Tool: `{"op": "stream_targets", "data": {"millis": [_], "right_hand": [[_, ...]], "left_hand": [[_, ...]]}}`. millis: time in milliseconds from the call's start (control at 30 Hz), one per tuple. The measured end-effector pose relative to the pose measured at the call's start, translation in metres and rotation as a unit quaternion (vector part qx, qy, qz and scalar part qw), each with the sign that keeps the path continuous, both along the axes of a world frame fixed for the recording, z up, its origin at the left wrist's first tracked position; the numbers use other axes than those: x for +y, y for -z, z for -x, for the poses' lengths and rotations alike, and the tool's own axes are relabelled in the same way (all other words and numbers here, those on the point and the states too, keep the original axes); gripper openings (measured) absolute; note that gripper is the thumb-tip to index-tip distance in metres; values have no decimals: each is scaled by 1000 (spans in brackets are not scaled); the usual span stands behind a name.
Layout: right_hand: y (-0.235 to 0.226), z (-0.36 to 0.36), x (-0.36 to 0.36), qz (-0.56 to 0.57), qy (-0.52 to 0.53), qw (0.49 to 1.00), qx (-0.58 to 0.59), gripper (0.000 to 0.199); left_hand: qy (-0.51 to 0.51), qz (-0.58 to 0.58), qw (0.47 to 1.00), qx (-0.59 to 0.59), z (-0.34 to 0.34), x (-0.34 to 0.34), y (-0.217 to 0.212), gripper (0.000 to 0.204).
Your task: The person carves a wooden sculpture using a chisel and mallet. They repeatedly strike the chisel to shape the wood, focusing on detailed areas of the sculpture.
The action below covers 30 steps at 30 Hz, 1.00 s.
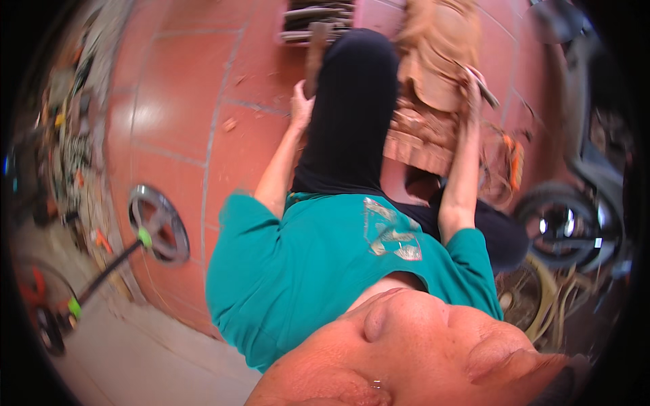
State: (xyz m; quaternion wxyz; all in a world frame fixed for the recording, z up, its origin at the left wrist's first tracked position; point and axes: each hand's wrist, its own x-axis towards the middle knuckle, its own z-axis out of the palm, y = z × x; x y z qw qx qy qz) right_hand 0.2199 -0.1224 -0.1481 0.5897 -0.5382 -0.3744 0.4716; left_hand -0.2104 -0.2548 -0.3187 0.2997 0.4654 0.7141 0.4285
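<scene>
A carved block of brown wood [440, 47] with rounded, layered relief lies in front of me, beside my raised knee. My right hand [472, 88] is at its right edge, fingers closed around a chisel [487, 96] whose handle sticks out to the right; the tip is hard to make out. Out to the left, my left hand [301, 105] grips a long brown wooden club [314, 61]. The club stands apart from the carving, with my dark-trousered knee [359, 81] between them, and the knee hides part of its side.
A pink-edged box [318, 13] of several slim tools sits beyond my knee. Wood chips [230, 124] lie on the red tiles. An orange cable or tool [514, 162] is right of the carving, near a motorcycle [562, 223]. At left stands a barbell with a spoked plate [177, 233].
</scene>
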Motion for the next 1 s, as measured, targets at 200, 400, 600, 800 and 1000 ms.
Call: {"op": "stream_targets", "data": {"millis": [200,400,600,800,1000], "right_hand": [[-34,-17,25,-23,-1,996,-87,24],[-100,-83,12,13,-45,980,-195,26],[-146,-135,-34,17,-52,985,-161,20],[-213,-159,-103,21,7,970,-241,18],[-277,-159,-138,51,-8,933,-357,31]], "left_hand": [[49,22,999,0,-2,15,9,66],[101,55,993,-21,8,1,4,63],[147,68,986,-38,13,-13,0,61],[187,67,978,-66,20,6,-7,58],[190,49,973,-122,29,34,-34,56]]}}
